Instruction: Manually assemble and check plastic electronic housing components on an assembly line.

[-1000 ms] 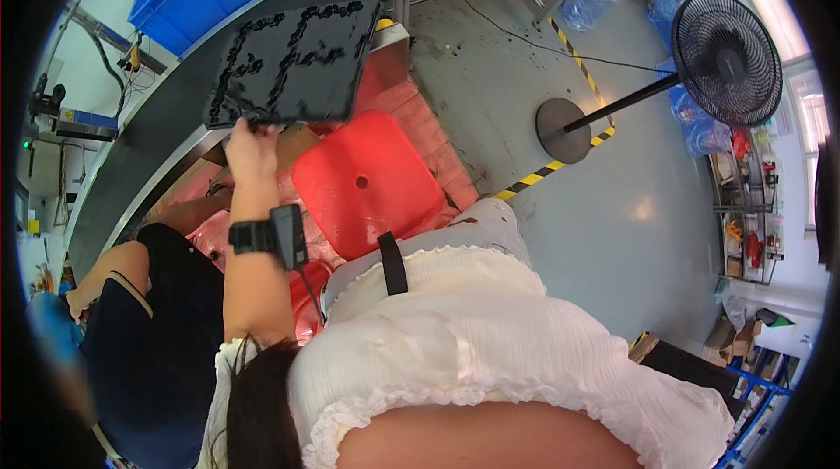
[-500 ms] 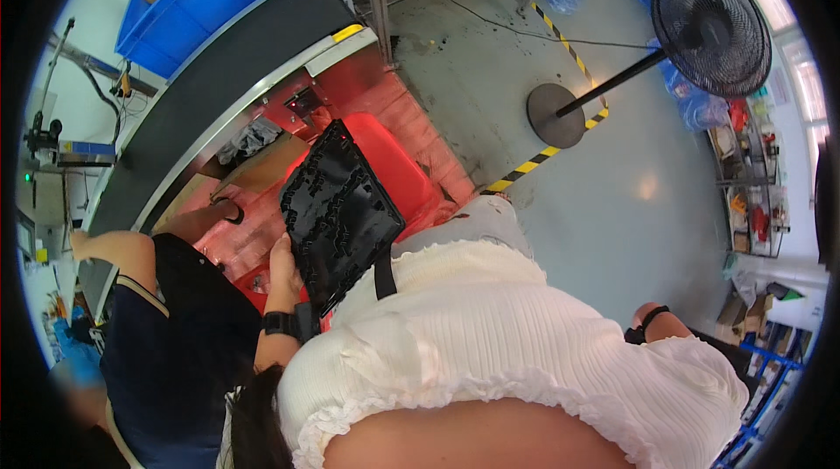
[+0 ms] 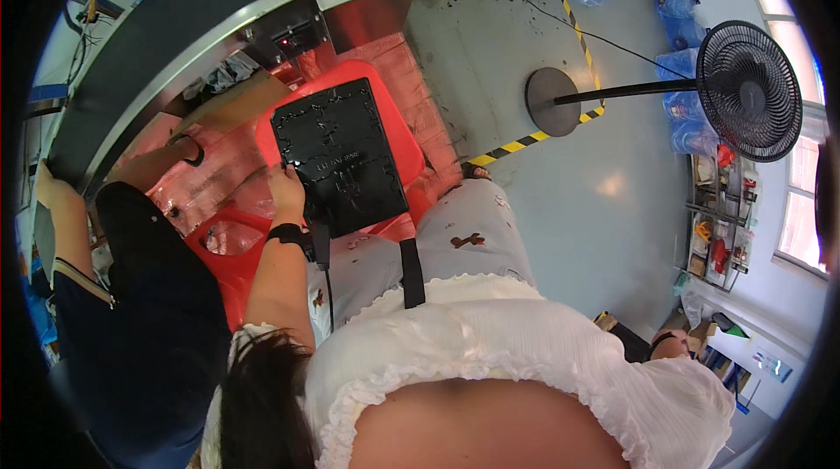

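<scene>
A glossy black moulded plastic tray (image 3: 337, 154) with raised ridges lies flat to my view in front of me, over a red plastic stool (image 3: 398, 115). My left hand (image 3: 287, 193) grips its left edge, the fingers partly hidden at the rim. A black band with a dark box-like piece and a cord is on my left wrist. Far to the right, my right wrist (image 3: 669, 345) shows with a black band; the fingers there are hidden, so whether they hold anything cannot be told.
Left of me a co-worker in dark clothes (image 3: 149, 294) sits beside a conveyor belt (image 3: 210, 14) with a metal edge. A standing black fan (image 3: 748, 91) is at the right, its round base (image 3: 551, 101) by striped floor tape (image 3: 512, 147). Stocked shelves (image 3: 722, 215) line the right wall.
The tray has turned from tilted and slanted to flatter and more square to my view, still in my left hand. My view has shifted, showing more of my lap.
</scene>
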Available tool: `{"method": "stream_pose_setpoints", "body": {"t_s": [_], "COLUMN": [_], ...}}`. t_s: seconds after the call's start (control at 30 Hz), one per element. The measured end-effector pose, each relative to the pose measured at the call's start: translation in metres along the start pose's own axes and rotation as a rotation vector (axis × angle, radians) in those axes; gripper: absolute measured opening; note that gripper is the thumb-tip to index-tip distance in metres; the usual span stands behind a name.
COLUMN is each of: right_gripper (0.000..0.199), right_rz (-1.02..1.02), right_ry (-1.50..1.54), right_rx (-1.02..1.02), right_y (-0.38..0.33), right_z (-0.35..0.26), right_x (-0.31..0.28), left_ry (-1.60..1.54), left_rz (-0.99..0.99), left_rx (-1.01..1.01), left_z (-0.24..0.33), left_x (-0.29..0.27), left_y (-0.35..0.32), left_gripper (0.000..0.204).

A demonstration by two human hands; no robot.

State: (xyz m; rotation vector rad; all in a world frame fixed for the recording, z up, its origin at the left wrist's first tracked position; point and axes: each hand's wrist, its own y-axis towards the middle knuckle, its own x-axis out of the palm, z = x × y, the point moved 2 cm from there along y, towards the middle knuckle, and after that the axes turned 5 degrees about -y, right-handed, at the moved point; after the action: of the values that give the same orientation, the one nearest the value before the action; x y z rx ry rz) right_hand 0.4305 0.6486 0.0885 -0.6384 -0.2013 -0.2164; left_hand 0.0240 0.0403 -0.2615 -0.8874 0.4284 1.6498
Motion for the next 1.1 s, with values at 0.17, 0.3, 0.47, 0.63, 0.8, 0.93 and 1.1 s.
{"method": "stream_pose_setpoints", "body": {"t_s": [0.17, 0.3, 0.47, 0.63, 0.8, 0.93, 1.1], "right_gripper": [0.024, 0.011, 0.022, 0.025, 0.022, 0.031, 0.034], "right_rz": [0.274, 0.492, 1.14, 1.414, 1.426, 0.831, 0.413], "right_ry": [-0.019, 0.096, 0.065, 0.036, -0.355, -0.39, -0.369], "right_rx": [0.067, -0.178, -0.691, -0.855, -1.318, -1.577, -1.366], "right_y": [0.097, 0.195, 0.111, -0.068, -0.139, -0.123, -0.087], "right_z": [0.021, -0.074, -0.236, -0.338, -0.422, -0.475, -0.541], "right_x": [-0.054, -0.169, -0.316, -0.345, -0.314, -0.306, -0.323], "left_ry": [0.127, 0.29, 0.284, 0.39, 0.213, 0.196, 0.238], "left_rz": [0.155, 0.067, 0.154, 0.003, 0.076, 0.157, 0.081], "left_rx": [-0.032, -0.076, -0.133, 0.185, -0.063, -0.085, 0.055], "left_z": [0.016, 0.02, 0.006, -0.009, -0.019, -0.02, -0.008], "left_x": [0.003, -0.001, 0.0, 0.022, 0.035, 0.037, 0.032], "left_y": [0.0, -0.011, -0.033, -0.076, -0.086, -0.072, -0.068], "left_gripper": [0.031, 0.043, 0.057, 0.077, 0.078, 0.076, 0.075]}}
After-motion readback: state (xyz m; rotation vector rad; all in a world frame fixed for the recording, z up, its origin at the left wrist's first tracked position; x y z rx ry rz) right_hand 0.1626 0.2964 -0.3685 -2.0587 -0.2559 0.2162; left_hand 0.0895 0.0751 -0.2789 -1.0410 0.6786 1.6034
